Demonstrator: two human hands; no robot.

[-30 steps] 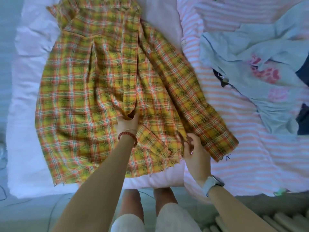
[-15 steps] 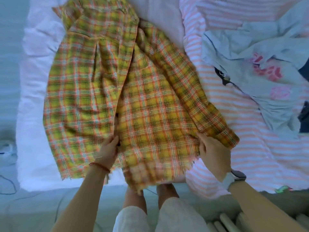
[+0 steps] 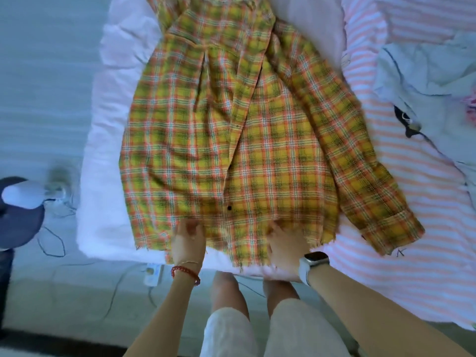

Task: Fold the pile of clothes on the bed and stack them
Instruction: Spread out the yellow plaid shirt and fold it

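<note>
Plaid shirt [image 3: 231, 140] lay spread mid-frame on the bed [image 3: 103, 202]. Left hand [image 3: 188, 240] and right hand [image 3: 286, 243] pressed its bottom hem, fingers looked flat. Still the smoothing step I'd say; folding the sleeve [image 3: 360, 163] in seemed next.

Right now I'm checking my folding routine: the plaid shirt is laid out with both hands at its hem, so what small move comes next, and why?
Probably fold the right sleeve in across the plaid shirt. The shirt body lies spread on the bed, with the left hand and right hand resting at the hem, yet that sleeve trails out onto the striped cover.
</note>
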